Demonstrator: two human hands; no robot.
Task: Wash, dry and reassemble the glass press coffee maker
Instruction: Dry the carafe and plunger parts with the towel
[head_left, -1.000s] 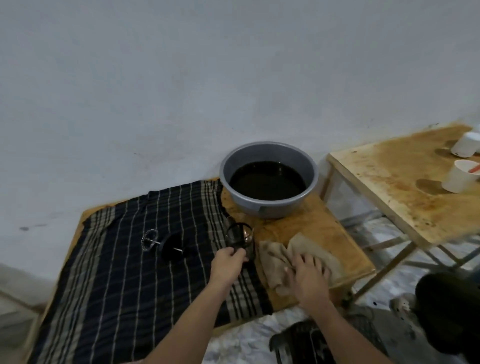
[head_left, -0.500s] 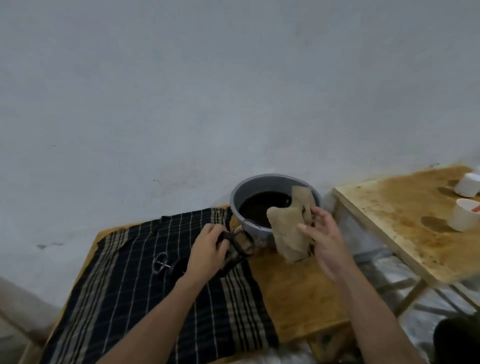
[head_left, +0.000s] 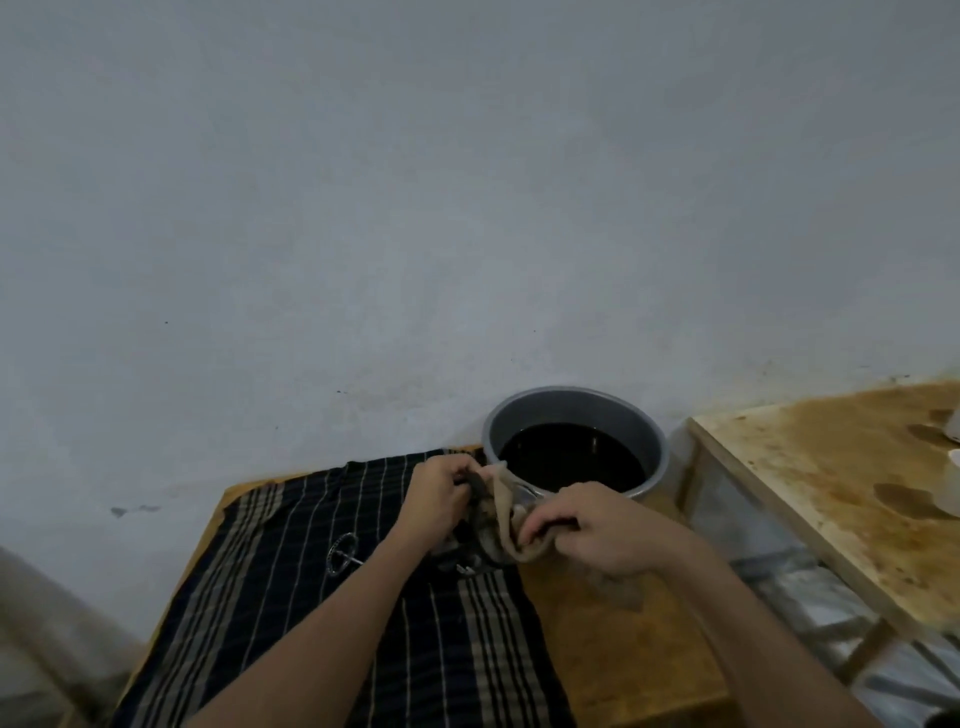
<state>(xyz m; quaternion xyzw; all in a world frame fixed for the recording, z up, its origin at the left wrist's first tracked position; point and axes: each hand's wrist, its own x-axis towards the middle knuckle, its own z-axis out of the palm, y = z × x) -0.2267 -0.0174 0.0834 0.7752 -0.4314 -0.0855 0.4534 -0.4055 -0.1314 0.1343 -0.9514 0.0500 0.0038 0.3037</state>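
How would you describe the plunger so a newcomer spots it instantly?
Start at the grey basin of dark liquid by the wall, then look left onto the checked cloth. The plunger lies there beside the left forearm: a thin rod ending in a round metal disc, untouched.

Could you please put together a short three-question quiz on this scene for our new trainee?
1. True or false: the plunger lies on the checked cloth.
2. What does the right hand grip? A) a sponge B) a beige rag C) a cup
3. Fill in: the grey basin holds ____ liquid.

Key: 1 true. 2 B, the beige rag, pressed against the glass carafe that the left hand holds. 3 dark.
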